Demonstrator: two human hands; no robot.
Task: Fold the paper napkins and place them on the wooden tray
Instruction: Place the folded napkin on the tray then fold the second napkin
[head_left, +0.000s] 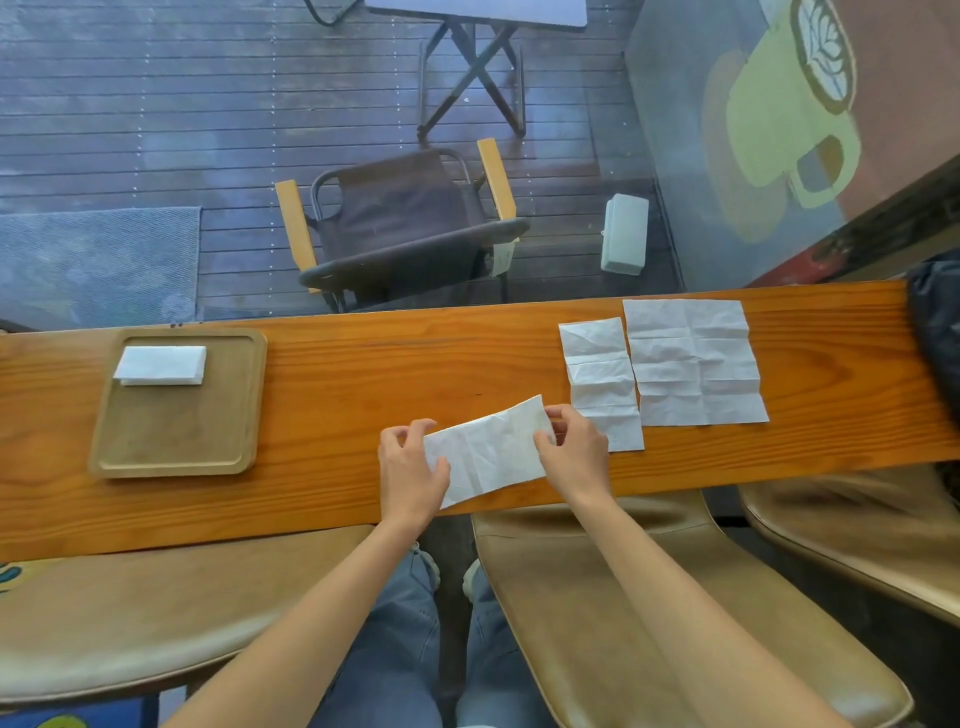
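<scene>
A white paper napkin (488, 449), folded into a long strip, lies tilted near the front edge of the wooden counter (363, 384). My left hand (410, 473) pinches its left end and my right hand (576, 452) pinches its right end. To the right lie a half-folded napkin (600, 371) and a fully unfolded, creased napkin (693, 361), side by side. At the left stands the wooden tray (176, 436), with one folded napkin (161, 365) in its far left corner.
A dark bag (937, 332) sits at the counter's right end. Tan stool seats (623, 597) stand below the counter's front edge. Beyond the glass are a folding chair (405, 218), a small table and a white box (625, 234) on decking.
</scene>
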